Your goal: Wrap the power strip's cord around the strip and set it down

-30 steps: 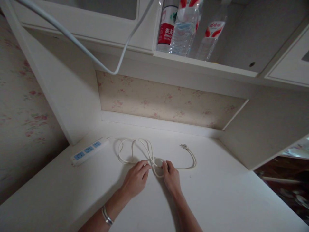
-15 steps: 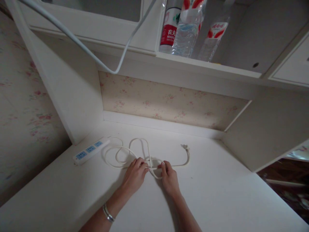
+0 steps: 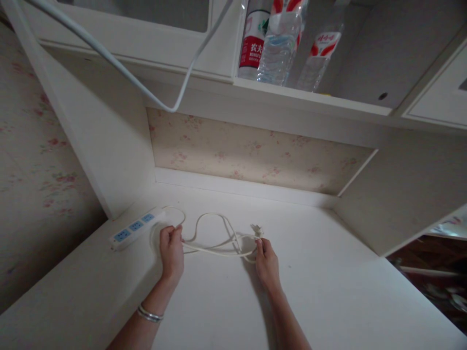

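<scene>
A white power strip with blue socket faces lies at the left of the white desktop. From its far end runs a thin white cord, looped loosely across the desk. My left hand, with a silver bracelet at the wrist, is closed on the cord near the strip. Farther right, my right hand pinches the cord between thumb and fingers. Between the hands the cord sags in several strands. Just beyond my right fingertips is the plug, its prongs pointing up and left.
Above the desk runs a shelf holding several plastic bottles. A light grey cable hangs down in front of the cabinet. Side panels bound the desk left and right.
My left hand has moved left along the cord, and my right hand slightly right, spreading the loops apart. The plug has shifted left, close to my right hand.
</scene>
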`<state>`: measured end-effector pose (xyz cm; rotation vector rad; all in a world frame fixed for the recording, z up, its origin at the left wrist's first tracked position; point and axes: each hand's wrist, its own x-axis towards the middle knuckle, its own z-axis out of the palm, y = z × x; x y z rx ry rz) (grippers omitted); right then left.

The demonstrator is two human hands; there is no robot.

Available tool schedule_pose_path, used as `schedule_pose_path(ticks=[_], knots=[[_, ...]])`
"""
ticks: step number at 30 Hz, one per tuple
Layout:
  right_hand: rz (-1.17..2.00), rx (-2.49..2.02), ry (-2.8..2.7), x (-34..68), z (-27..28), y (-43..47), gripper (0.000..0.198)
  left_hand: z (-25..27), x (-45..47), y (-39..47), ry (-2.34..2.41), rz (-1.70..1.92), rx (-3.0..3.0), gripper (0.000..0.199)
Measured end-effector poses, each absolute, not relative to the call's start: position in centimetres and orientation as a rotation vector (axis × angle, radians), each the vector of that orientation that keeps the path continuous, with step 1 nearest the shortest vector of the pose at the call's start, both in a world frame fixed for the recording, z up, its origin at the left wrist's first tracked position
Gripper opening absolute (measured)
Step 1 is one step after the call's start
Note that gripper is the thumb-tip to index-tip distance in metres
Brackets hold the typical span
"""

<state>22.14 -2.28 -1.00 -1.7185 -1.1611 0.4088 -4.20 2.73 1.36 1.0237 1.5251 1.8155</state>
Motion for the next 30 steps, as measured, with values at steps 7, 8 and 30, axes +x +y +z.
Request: schedule_pose_path(ticks=[7, 8, 30], knots=[[0.453, -1.747, -1.212, 22.1, -1.1, -2.5, 0.042, 1.8, -3.5, 1.7, 2.111, 1.524, 1.877, 0.010], [0.452, -1.742, -1.206, 22.0, -1.0, -2.6, 0.043, 2.0, -3.2, 1.3, 2.128, 1.486, 1.971, 0.009], [0.459, -1.694, -1.203, 21.3, -1.2, -2.7, 0.038, 0.4, 1.7, -3.2, 0.967, 0.473, 2.628, 0.016]])
